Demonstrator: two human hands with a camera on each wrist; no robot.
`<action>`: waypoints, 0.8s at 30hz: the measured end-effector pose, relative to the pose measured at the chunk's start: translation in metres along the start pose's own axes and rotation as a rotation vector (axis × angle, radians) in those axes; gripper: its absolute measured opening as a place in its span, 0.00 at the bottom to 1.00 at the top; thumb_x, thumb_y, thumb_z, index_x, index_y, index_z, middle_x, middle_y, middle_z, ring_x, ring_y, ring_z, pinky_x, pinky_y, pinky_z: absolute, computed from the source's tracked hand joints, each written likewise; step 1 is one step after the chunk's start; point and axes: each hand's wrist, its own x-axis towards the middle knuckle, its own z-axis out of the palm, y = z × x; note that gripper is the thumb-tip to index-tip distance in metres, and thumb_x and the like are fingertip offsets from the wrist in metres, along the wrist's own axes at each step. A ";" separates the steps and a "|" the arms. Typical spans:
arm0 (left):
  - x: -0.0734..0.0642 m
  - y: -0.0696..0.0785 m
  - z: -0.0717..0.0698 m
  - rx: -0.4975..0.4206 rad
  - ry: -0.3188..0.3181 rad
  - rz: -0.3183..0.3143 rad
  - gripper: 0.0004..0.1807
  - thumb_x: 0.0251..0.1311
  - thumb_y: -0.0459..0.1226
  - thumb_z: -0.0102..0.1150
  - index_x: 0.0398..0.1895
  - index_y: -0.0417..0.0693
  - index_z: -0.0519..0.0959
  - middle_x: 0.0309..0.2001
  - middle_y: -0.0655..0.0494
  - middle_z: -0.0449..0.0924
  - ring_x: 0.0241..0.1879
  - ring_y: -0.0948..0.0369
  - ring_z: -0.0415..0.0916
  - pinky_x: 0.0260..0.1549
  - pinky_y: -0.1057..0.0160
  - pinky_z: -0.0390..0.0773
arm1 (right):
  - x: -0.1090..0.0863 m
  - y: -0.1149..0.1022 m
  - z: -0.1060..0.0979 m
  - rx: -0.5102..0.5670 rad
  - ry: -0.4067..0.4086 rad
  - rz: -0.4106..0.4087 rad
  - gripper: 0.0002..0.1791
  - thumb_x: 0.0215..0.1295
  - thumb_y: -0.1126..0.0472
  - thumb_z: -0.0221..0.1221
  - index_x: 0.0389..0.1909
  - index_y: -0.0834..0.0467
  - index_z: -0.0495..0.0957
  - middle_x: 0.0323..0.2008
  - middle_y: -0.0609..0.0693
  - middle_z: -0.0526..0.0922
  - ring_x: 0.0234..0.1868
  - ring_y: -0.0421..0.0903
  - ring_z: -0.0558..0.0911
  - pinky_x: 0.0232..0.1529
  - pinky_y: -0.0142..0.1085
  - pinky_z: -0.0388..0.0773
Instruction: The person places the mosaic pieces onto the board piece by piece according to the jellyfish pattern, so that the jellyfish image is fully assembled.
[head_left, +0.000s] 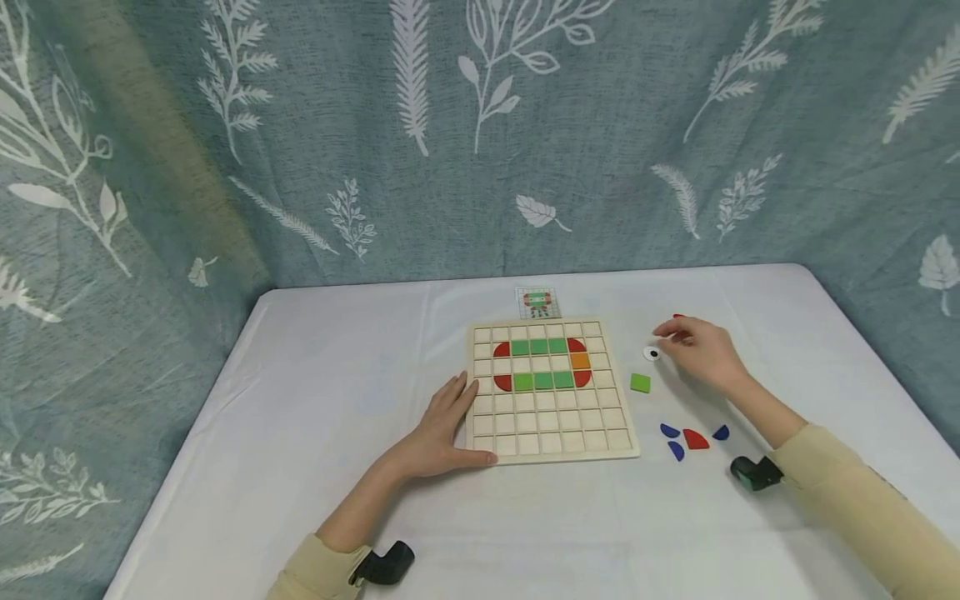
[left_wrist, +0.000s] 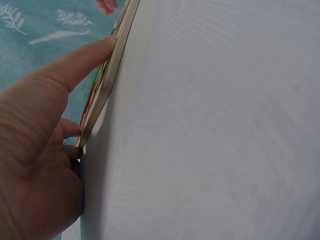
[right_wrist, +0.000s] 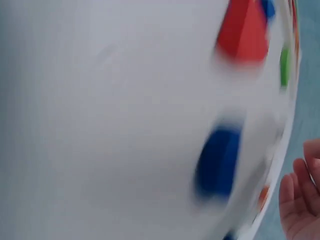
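A square wooden grid board lies on the table, with red, green and orange tiles set in its upper cells. My left hand rests at the board's lower left corner, fingers along its left side and thumb on the front edge. In the left wrist view the thumb touches the board's rim. My right hand hovers right of the board with loosely bent fingers, beside a white disc with a black dot. Nothing shows between the right fingers in the blurred right wrist view.
A small pattern card lies behind the board. Right of it are a green tile, a red quarter-round piece and several blue pieces. Part of a red piece shows behind the right hand. A patterned curtain surrounds the white table.
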 end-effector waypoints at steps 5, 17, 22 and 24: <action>0.000 -0.001 0.000 0.005 0.005 0.002 0.60 0.51 0.53 0.72 0.78 0.42 0.44 0.78 0.44 0.32 0.76 0.48 0.27 0.68 0.38 0.44 | 0.002 0.024 -0.017 -0.074 0.027 0.089 0.14 0.67 0.61 0.60 0.46 0.68 0.79 0.45 0.67 0.80 0.48 0.63 0.75 0.41 0.51 0.76; 0.000 -0.001 0.000 0.004 0.005 0.006 0.60 0.51 0.53 0.71 0.78 0.42 0.44 0.78 0.44 0.32 0.76 0.48 0.26 0.68 0.38 0.43 | 0.009 0.031 -0.012 -0.058 -0.048 0.121 0.15 0.67 0.62 0.60 0.48 0.69 0.77 0.47 0.66 0.79 0.48 0.61 0.74 0.45 0.51 0.76; 0.000 0.000 -0.001 0.001 0.004 0.007 0.60 0.51 0.53 0.71 0.78 0.42 0.44 0.78 0.43 0.32 0.76 0.48 0.26 0.68 0.38 0.43 | 0.007 0.025 -0.010 -0.078 -0.027 0.117 0.15 0.66 0.61 0.62 0.47 0.69 0.77 0.46 0.66 0.80 0.48 0.62 0.73 0.46 0.52 0.75; 0.000 0.000 -0.001 -0.001 0.002 0.007 0.60 0.51 0.53 0.71 0.78 0.42 0.44 0.78 0.43 0.32 0.76 0.48 0.26 0.68 0.38 0.43 | 0.008 0.020 -0.009 -0.075 -0.020 0.109 0.15 0.65 0.60 0.62 0.46 0.67 0.78 0.46 0.65 0.80 0.47 0.60 0.74 0.43 0.49 0.75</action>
